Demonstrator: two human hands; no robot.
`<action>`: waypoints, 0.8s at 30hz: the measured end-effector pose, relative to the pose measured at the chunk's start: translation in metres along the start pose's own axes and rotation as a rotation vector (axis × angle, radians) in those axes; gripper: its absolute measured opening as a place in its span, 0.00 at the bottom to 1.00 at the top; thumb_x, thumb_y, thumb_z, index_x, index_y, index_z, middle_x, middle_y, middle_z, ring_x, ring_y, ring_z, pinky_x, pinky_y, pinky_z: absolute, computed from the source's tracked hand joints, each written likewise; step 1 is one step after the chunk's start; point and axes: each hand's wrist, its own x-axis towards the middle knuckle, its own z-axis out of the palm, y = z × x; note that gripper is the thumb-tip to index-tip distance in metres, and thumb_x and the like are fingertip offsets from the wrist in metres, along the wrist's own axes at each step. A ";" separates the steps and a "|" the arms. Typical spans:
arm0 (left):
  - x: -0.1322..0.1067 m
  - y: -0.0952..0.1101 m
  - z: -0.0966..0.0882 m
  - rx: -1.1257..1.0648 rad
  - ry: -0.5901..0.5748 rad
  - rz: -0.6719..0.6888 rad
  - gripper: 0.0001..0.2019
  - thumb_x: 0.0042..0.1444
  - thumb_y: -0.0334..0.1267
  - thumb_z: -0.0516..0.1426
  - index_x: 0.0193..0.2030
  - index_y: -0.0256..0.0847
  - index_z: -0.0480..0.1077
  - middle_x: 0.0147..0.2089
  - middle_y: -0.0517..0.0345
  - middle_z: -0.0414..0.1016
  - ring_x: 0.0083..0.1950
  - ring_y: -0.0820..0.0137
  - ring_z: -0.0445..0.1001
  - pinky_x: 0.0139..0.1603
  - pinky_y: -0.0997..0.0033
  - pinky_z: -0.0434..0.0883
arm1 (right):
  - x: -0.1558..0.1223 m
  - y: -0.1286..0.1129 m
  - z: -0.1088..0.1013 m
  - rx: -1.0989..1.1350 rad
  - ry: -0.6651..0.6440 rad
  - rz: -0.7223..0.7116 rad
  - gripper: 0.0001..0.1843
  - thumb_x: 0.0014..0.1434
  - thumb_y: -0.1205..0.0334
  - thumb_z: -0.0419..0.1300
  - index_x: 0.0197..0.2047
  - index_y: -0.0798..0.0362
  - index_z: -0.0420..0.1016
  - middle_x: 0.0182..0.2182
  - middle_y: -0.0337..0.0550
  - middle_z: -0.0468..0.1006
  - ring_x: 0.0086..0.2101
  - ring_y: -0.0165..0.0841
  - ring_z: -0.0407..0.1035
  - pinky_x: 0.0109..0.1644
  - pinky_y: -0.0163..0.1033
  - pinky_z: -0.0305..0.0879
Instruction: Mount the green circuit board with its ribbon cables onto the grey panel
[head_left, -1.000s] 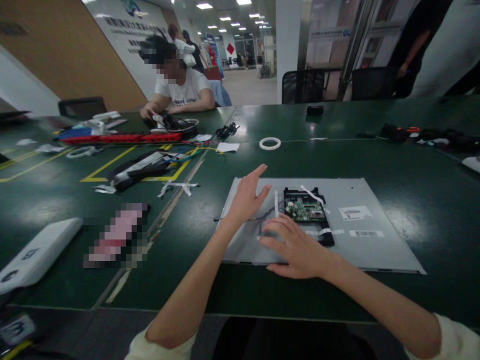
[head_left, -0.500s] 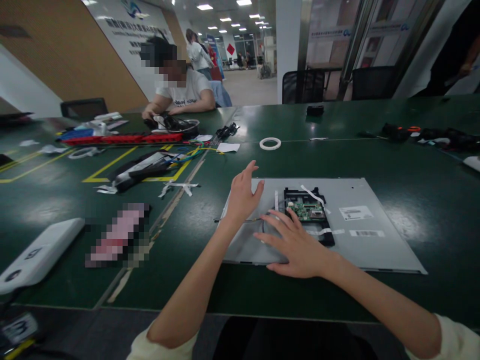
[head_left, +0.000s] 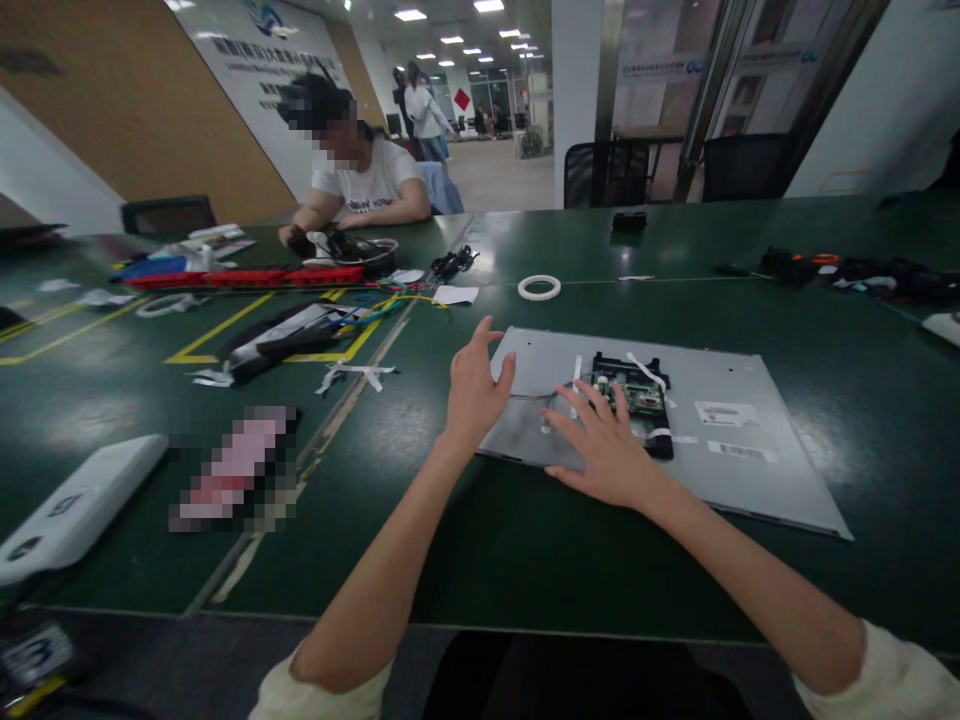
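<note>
A flat grey display panel [head_left: 739,470] lies back side up on the green table, turned at a slant. A black bracket [head_left: 660,443] with a green circuit board [head_left: 634,397] sits on it, with strips of white tape and a thin dark cable [head_left: 532,396]. My left hand [head_left: 480,392] is at the panel's left edge, thumb and fingers apart, holding nothing. Spread over the panel's near left part is my right hand [head_left: 604,450], its fingertips beside the circuit board and cable. Whether those fingertips press on the panel I cannot tell.
Beyond the panel lies a white tape roll [head_left: 539,288]. To the left are a pixelated phone-like object [head_left: 236,465], a white device [head_left: 82,505], a black pouch [head_left: 292,335] and tape scraps [head_left: 356,375]. A person [head_left: 360,180] sits across the table, handling black cables.
The panel has turned clockwise, its left side shifting away from me and to the right. My right hand has moved forward with it; my left hand has shifted slightly left.
</note>
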 end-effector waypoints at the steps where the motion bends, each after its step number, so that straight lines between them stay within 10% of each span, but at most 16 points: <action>1: 0.000 0.000 0.000 0.006 -0.006 -0.003 0.26 0.62 0.41 0.49 0.65 0.42 0.46 0.55 0.48 0.68 0.56 0.62 0.66 0.58 0.54 0.60 | 0.002 0.005 0.000 -0.013 0.010 0.034 0.34 0.55 0.45 0.57 0.62 0.49 0.58 0.64 0.52 0.51 0.63 0.49 0.38 0.62 0.66 0.23; 24: -0.007 0.005 0.009 0.080 -0.106 0.007 0.26 0.62 0.43 0.47 0.65 0.38 0.47 0.54 0.47 0.70 0.56 0.61 0.67 0.59 0.52 0.57 | -0.008 0.058 -0.001 -0.211 -0.051 0.308 0.41 0.54 0.30 0.43 0.61 0.48 0.62 0.64 0.50 0.53 0.63 0.54 0.37 0.57 0.71 0.25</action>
